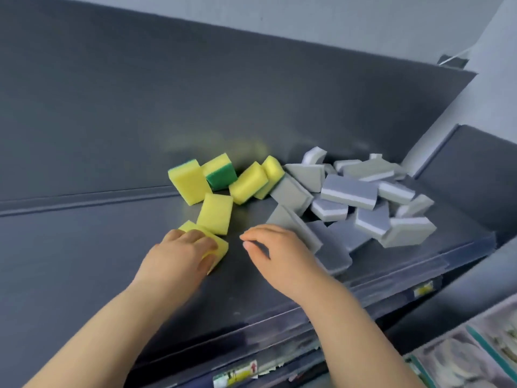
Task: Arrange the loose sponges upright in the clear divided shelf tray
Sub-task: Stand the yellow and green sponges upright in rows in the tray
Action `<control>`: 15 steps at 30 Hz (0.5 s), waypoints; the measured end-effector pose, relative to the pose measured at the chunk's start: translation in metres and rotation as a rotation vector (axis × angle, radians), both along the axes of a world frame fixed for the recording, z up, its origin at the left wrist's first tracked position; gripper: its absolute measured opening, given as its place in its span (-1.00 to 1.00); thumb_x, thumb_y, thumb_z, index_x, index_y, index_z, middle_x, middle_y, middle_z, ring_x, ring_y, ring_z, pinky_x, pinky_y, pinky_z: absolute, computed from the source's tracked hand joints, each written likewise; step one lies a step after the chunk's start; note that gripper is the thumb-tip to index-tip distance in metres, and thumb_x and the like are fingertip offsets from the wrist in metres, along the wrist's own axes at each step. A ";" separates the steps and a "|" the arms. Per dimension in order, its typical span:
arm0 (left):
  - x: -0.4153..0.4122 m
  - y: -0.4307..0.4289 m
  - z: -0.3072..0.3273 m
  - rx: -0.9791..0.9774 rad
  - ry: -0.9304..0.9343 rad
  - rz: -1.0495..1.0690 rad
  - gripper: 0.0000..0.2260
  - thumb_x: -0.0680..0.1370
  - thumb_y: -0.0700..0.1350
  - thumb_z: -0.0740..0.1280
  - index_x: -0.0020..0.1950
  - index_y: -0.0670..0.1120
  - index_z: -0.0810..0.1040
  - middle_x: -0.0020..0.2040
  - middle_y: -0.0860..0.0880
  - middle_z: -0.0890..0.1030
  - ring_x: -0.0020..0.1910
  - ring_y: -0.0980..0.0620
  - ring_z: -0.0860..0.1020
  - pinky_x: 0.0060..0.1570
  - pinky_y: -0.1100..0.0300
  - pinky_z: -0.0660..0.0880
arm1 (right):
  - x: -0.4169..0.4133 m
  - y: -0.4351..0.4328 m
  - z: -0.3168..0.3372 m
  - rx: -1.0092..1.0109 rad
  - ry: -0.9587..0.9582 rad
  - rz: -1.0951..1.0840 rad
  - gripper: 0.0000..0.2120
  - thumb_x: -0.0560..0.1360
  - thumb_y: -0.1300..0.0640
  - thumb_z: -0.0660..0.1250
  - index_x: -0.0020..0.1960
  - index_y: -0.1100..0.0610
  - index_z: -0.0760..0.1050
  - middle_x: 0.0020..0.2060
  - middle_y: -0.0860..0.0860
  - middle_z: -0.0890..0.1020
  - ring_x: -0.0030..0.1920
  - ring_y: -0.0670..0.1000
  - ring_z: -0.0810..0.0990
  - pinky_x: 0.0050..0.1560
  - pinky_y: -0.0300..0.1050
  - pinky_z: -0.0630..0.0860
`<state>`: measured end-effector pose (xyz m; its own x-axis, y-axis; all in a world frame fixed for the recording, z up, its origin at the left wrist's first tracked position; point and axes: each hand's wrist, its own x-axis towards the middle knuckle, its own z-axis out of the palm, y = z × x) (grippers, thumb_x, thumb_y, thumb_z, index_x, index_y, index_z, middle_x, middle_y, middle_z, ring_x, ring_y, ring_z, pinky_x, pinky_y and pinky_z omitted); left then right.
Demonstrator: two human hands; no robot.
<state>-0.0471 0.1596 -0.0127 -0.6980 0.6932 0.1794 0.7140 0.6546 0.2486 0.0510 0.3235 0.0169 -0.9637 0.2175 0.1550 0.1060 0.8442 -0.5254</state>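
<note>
Head view: my left hand (179, 259) grips one yellow sponge (221, 244) on the dark grey shelf (84, 247), left of the grey sponge heap (349, 203). My right hand (279, 253) sits between them, fingers loosely curled, holding nothing. More yellow sponges (223, 186) lie tumbled just left of the heap. A clear tray wall (414, 271) runs in front of it, with a dark back panel (195, 93) and a pale wall (335, 23) behind.

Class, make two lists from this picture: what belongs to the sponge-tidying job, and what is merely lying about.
Job: yellow sponges, grey sponges, clear tray, left hand gripping one yellow sponge, right hand.
Lying about: shelf-edge labels, packaged goods lower right.
</note>
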 end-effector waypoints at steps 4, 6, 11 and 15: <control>0.000 0.009 0.007 -0.083 0.065 0.165 -0.68 0.60 0.12 0.09 0.35 0.20 0.32 0.26 0.17 0.41 0.24 0.04 0.36 0.08 0.17 0.42 | -0.049 0.023 0.009 0.106 -0.022 0.171 -0.74 0.56 0.08 0.17 0.20 0.05 0.51 0.19 -0.07 0.52 0.20 -0.03 0.44 0.18 -0.04 0.42; 0.003 0.010 0.007 -0.093 0.060 0.226 -0.69 0.58 0.17 0.09 0.30 0.18 0.38 0.23 0.15 0.41 0.22 0.04 0.36 0.07 0.19 0.42 | -0.077 0.025 0.010 0.164 -0.090 0.249 -0.72 0.56 0.09 0.17 0.24 0.03 0.48 0.25 -0.06 0.48 0.24 0.00 0.41 0.19 -0.05 0.41; 0.008 0.003 0.004 0.040 -0.041 0.401 -0.74 0.51 0.18 0.25 -0.01 0.02 0.55 0.07 0.09 0.45 0.19 0.05 0.39 -0.07 0.22 0.38 | -0.123 0.017 0.007 0.445 -0.245 0.542 -0.48 0.47 0.35 0.15 0.38 0.00 0.32 0.40 -0.06 0.31 0.35 0.08 0.28 0.30 0.01 0.31; 0.011 -0.008 0.003 0.107 -0.074 0.579 -0.55 0.41 0.20 0.38 0.24 0.06 0.48 0.31 0.03 0.37 0.31 -0.06 0.31 0.11 0.06 0.43 | -0.131 0.014 0.006 0.527 -0.315 0.607 -0.36 0.45 0.38 0.15 0.45 -0.03 0.17 0.41 -0.06 0.27 0.34 0.10 0.24 0.28 -0.01 0.33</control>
